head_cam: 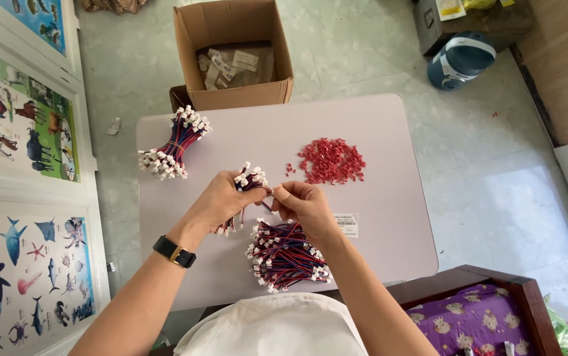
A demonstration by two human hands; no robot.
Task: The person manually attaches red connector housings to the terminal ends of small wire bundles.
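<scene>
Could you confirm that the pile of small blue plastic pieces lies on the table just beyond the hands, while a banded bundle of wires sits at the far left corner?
Not quite: the head view shows the pile of small plastic pieces is red, not blue. It does lie on the table just beyond the hands, and a banded bundle of wires sits at the far left corner.

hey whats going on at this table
A person seated at a small white table holds a bunch of red-and-blue wires in the left hand, while the right hand pinches at one white connector end. A loose pile of wires lies near them, a tied bundle farther left, and small red pieces are heaped to the right.
</scene>
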